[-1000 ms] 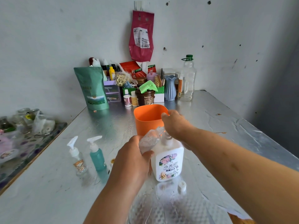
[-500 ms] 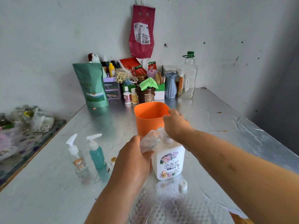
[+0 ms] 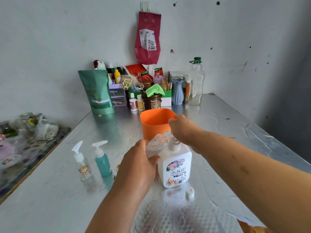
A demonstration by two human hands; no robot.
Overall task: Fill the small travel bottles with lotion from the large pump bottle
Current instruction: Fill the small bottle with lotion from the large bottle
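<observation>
Your left hand [image 3: 139, 163] grips clear travel bottle [image 3: 157, 143], tilted toward pump spout. Right hand [image 3: 183, 130] curled over head of pump bottle [image 3: 176, 167], upright on table [image 3: 235, 132]. Risk: mouth misaligned, hard press, and lotion spills down side.

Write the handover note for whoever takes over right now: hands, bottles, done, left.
Left hand: grips a clear travel bottle, tilted toward the pump.
Right hand: rests on the pump head of the large pump bottle; finger grip hidden.
On the table: clear pump bottle and teal pump bottle stand to the left, pumps on; a white cap lies by the large bottle.
Done: filling set up; fill level unreadable.
Left: pump, cap, then probably the others.
</observation>
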